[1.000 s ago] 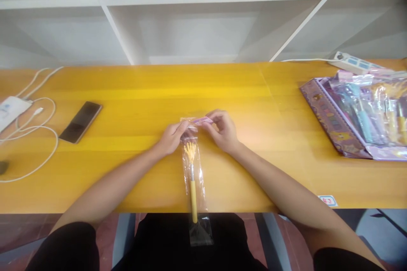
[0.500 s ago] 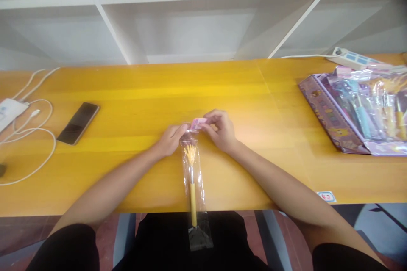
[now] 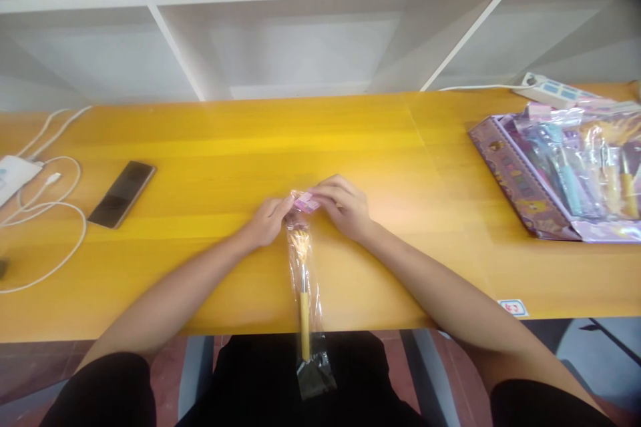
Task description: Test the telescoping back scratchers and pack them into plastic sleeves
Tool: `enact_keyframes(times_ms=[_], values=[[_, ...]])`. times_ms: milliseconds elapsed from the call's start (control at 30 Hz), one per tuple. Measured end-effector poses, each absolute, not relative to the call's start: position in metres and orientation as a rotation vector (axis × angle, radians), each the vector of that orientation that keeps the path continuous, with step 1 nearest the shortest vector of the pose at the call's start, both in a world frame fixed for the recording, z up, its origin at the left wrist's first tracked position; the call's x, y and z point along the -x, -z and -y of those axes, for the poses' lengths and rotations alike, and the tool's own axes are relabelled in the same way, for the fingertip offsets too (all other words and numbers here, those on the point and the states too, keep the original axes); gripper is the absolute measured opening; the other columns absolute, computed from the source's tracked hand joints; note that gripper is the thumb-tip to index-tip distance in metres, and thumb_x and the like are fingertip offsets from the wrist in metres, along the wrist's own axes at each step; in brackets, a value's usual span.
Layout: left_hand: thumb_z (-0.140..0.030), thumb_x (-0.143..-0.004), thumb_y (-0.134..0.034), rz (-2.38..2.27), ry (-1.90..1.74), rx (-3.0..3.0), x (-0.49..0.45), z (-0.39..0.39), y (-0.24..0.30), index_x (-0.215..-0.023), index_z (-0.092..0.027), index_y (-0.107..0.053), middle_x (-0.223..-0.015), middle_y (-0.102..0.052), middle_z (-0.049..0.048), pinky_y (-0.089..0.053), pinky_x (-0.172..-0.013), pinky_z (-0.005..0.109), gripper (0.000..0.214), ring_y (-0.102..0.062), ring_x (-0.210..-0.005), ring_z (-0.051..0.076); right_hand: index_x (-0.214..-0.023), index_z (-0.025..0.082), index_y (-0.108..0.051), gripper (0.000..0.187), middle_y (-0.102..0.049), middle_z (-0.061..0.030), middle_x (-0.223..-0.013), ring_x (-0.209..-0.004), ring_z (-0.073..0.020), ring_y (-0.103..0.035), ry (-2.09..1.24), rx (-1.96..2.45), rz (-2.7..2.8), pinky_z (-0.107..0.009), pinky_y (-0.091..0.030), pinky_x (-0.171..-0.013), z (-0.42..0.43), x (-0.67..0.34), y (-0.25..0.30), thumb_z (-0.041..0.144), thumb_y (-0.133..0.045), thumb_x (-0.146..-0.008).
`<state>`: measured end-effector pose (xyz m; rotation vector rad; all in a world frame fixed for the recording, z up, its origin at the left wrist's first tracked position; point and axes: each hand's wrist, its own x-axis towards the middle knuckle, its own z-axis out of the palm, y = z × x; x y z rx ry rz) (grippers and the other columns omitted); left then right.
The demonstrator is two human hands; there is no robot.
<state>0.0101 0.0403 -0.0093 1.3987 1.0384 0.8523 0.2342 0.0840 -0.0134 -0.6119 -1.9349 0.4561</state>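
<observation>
A long clear plastic bag [image 3: 305,280] lies on the yellow wooden table [image 3: 350,147], running toward me and hanging over the front edge. Inside it is a yellow stick with a small hand-shaped head [image 3: 300,243]. My left hand [image 3: 268,220] pinches the bag's top end from the left. My right hand [image 3: 343,207] pinches the pink label [image 3: 304,201] at the top of the bag from the right. Both hands have their fingers closed on the bag's top.
A black phone [image 3: 121,193] lies at the left, beside a white charger [image 3: 15,173] and white cables [image 3: 55,213]. A purple box of bagged items [image 3: 561,173] and a power strip [image 3: 548,90] sit at the right. White shelves [image 3: 300,27] stand behind the table.
The pink label has been folded down smaller over the bag's top, and my right hand's fingers have closed in over it. The bag's upper part is now more bunched.
</observation>
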Motion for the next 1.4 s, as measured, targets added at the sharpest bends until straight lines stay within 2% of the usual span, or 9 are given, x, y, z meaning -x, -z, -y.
enact_keyframes(times_ms=[100, 300, 500, 733, 867, 1000, 1167, 1267, 1400], values=[[-0.074, -0.105, -0.042, -1.045, -0.844, -1.397, -0.010, -0.041, 0.011, -0.102, -0.013, -0.083, -0.082, -0.083, 0.0105, -0.058, -0.071, 0.034, 0.074, -0.076, -0.072, 0.024, -0.126, 0.030, -0.079, 0.023, -0.074, -0.0077, -0.102, -0.089, -0.0212, -0.073, -0.440, 0.601, 1.955, -0.037, -0.064, -0.076, -0.084, -0.235, 0.014, 0.023, -0.065, -0.109], [-0.067, -0.105, -0.050, -1.055, -0.895, -1.387, -0.010, -0.041, 0.013, -0.096, -0.014, -0.082, -0.089, -0.082, 0.0097, -0.061, -0.080, 0.038, 0.063, -0.076, -0.082, 0.026, -0.132, 0.032, -0.078, 0.030, -0.071, -0.0072, -0.103, -0.088, -0.0197, -0.072, -0.411, 0.548, 2.001, -0.033, -0.063, -0.074, -0.085, -0.237, 0.014, 0.020, -0.062, -0.110], [-0.061, -0.106, -0.048, -1.092, -0.868, -1.439, -0.011, -0.040, 0.011, -0.093, -0.014, -0.082, -0.091, -0.081, 0.0108, -0.057, -0.082, 0.036, 0.059, -0.073, -0.086, 0.026, -0.141, 0.040, -0.073, 0.043, -0.068, -0.0059, -0.104, -0.086, -0.0184, -0.070, -0.398, 0.490, 2.073, -0.031, -0.059, -0.072, -0.084, -0.239, 0.018, 0.015, -0.057, -0.110], [-0.054, -0.108, -0.043, -1.111, -0.884, -1.528, -0.011, -0.040, 0.009, -0.086, -0.015, -0.076, -0.088, -0.078, 0.0076, -0.054, -0.081, 0.034, 0.055, -0.069, -0.084, 0.024, -0.149, 0.036, -0.068, 0.046, -0.062, -0.0078, -0.109, -0.070, -0.0149, -0.058, -0.417, 0.477, 2.181, -0.030, -0.052, -0.060, -0.083, -0.241, 0.016, 0.018, -0.057, -0.108], [-0.050, -0.108, -0.043, -1.119, -0.889, -1.534, -0.011, -0.041, 0.009, -0.079, -0.016, -0.070, -0.081, -0.074, 0.0050, -0.051, -0.075, 0.032, 0.052, -0.065, -0.077, 0.021, -0.155, 0.037, -0.063, 0.054, -0.060, -0.0080, -0.111, -0.076, -0.0172, -0.061, -0.424, 0.439, 2.213, -0.033, -0.056, -0.064, -0.082, -0.242, 0.012, 0.017, -0.058, -0.104], [-0.046, -0.108, -0.044, -1.094, -0.907, -1.506, -0.011, -0.041, 0.010, -0.079, -0.017, -0.071, -0.082, -0.074, 0.0042, -0.051, -0.076, 0.031, 0.049, -0.065, -0.078, 0.021, -0.158, 0.038, -0.058, 0.060, -0.062, -0.0077, -0.111, -0.078, -0.0186, -0.063, -0.387, 0.414, 2.223, -0.034, -0.057, -0.066, -0.082, -0.241, 0.010, 0.015, -0.056, -0.102], [-0.049, -0.107, -0.045, -1.128, -0.928, -1.468, -0.012, -0.041, 0.009, -0.076, -0.017, -0.069, -0.077, -0.070, 0.0031, -0.050, -0.075, 0.033, 0.050, -0.062, -0.076, 0.020, -0.149, 0.028, -0.056, 0.049, -0.067, -0.0112, -0.113, -0.100, -0.0264, -0.068, -0.398, 0.438, 2.180, -0.041, -0.063, -0.079, -0.080, -0.240, 0.007, 0.017, -0.058, -0.101], [-0.049, -0.106, -0.045, -1.130, -0.931, -1.458, -0.012, -0.041, 0.011, -0.078, -0.017, -0.070, -0.079, -0.071, 0.0040, -0.052, -0.079, 0.034, 0.050, -0.064, -0.080, 0.022, -0.139, 0.028, -0.060, 0.039, -0.067, -0.0108, -0.112, -0.098, -0.0261, -0.068, -0.400, 0.450, 2.185, -0.041, -0.063, -0.077, -0.081, -0.241, 0.007, 0.018, -0.058, -0.101], [-0.050, -0.106, -0.046, -1.131, -0.928, -1.437, -0.011, -0.041, 0.012, -0.081, -0.017, -0.073, -0.084, -0.075, 0.0053, -0.056, -0.084, 0.036, 0.049, -0.069, -0.086, 0.024, -0.135, 0.028, -0.063, 0.036, -0.066, -0.0102, -0.111, -0.093, -0.0252, -0.068, -0.374, 0.453, 2.196, -0.040, -0.062, -0.074, -0.081, -0.242, 0.009, 0.018, -0.058, -0.101]])
